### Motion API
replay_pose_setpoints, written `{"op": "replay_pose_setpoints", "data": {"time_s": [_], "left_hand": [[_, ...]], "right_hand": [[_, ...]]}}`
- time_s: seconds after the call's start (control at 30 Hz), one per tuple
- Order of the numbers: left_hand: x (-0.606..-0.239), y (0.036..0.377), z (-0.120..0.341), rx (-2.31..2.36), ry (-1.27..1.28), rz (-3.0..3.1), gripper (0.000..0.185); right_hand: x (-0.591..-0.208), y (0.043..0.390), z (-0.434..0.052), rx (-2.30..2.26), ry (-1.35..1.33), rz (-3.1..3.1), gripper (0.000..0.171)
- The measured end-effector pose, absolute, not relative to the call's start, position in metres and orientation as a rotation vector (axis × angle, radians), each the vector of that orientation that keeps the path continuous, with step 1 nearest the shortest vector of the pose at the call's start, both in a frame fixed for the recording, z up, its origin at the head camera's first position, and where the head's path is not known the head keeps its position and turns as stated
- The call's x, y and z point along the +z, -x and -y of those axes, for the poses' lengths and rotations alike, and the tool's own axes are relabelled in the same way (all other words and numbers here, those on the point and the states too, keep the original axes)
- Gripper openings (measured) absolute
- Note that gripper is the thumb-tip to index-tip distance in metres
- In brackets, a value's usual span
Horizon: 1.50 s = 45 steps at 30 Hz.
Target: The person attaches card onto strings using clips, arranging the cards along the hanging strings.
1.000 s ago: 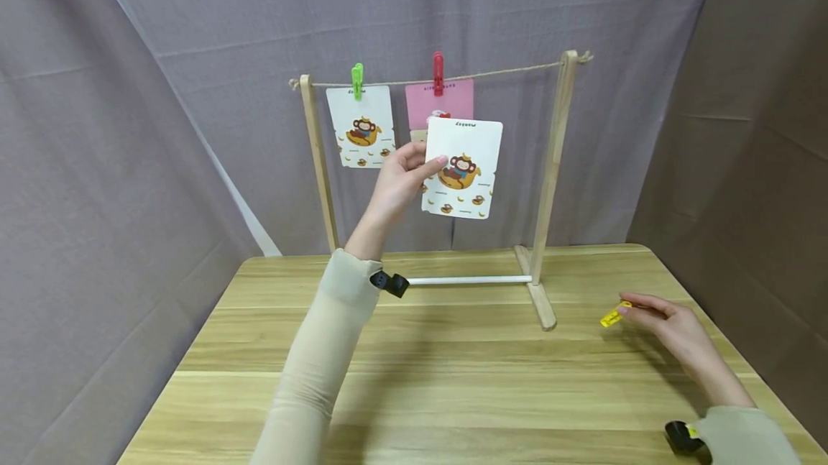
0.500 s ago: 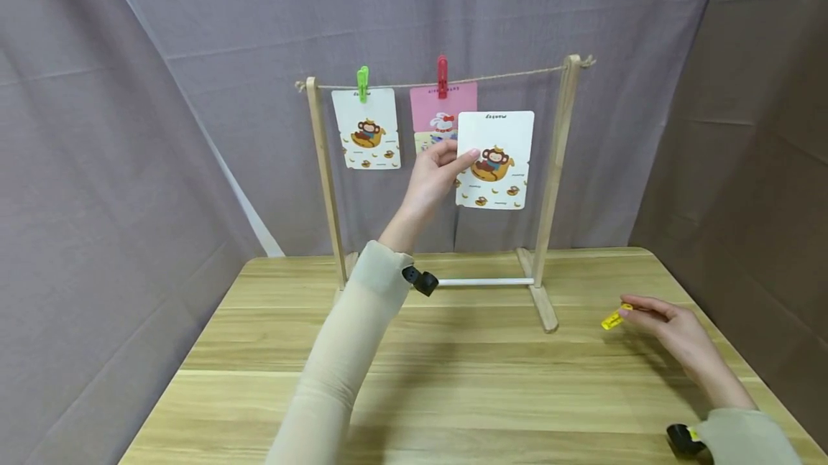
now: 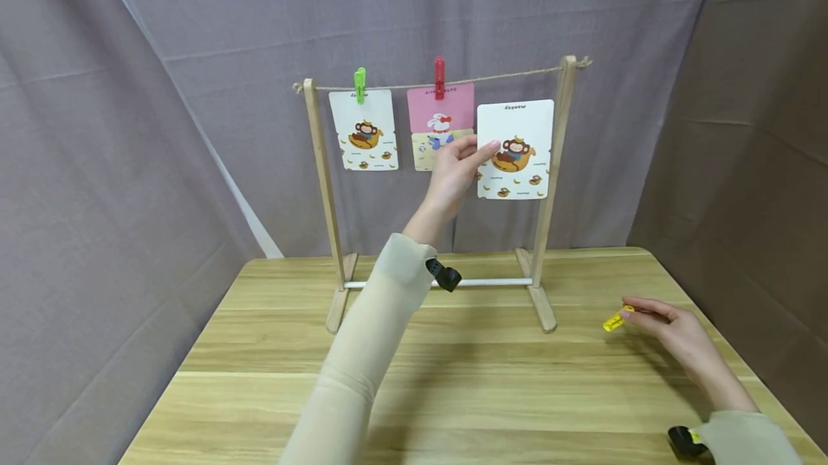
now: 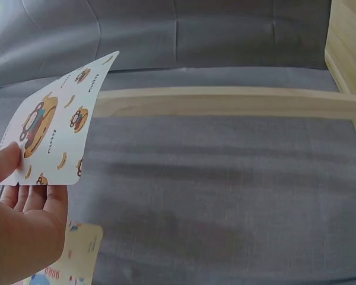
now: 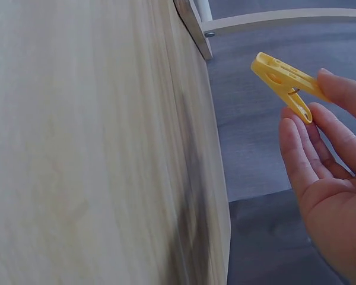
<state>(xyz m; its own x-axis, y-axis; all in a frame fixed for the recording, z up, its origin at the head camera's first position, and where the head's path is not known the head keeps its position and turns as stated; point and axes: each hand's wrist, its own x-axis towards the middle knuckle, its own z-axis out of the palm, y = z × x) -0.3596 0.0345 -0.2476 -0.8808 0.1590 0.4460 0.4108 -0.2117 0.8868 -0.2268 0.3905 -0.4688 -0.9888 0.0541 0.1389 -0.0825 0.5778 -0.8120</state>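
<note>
My left hand (image 3: pixel 453 174) pinches a white card (image 3: pixel 517 120) with a monkey picture by its left edge, thumb in front. The card hangs in the air just below the rope (image 3: pixel 511 75), in front of the right post. In the left wrist view the same card (image 4: pixel 59 130) bends slightly. Over the table's right side, my right hand (image 3: pixel 682 343) holds a yellow clothespin (image 3: pixel 617 318) between thumb and fingers. The right wrist view shows the clothespin (image 5: pixel 285 77) pinched by its handle ends.
A wooden stand (image 3: pixel 326 185) carries the rope. A green clothespin (image 3: pixel 360 84) holds another monkey card (image 3: pixel 382 113) on it, and a red clothespin (image 3: pixel 440 78) holds a pink and yellow card (image 3: pixel 459 109). A white bar (image 3: pixel 494 282) joins the stand's feet on the wooden table (image 3: pixel 517 393).
My left hand has carried the card rightward and slightly up, away from the pink card to the right post. The right hand with the yellow clothespin has stayed nearly still.
</note>
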Motion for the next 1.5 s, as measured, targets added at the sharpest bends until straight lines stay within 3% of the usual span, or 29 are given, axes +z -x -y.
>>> {"op": "replay_pose_setpoints", "data": {"time_s": [0.8,1.3,1.5], "left_hand": [[-0.236,0.370,-0.064,-2.355,0.639,1.696,0.018],[-0.235,0.377,-0.066,-2.369,0.664,1.637,0.014],[-0.235,0.379,-0.066,-2.357,0.657,1.654,0.017]], "right_hand": [[-0.461,0.223,-0.398,1.395,0.011,2.661,0.057],[-0.445,0.227,-0.408,1.421,0.029,2.686,0.065],[-0.435,0.227,-0.411,1.337,0.028,2.695,0.059]]}}
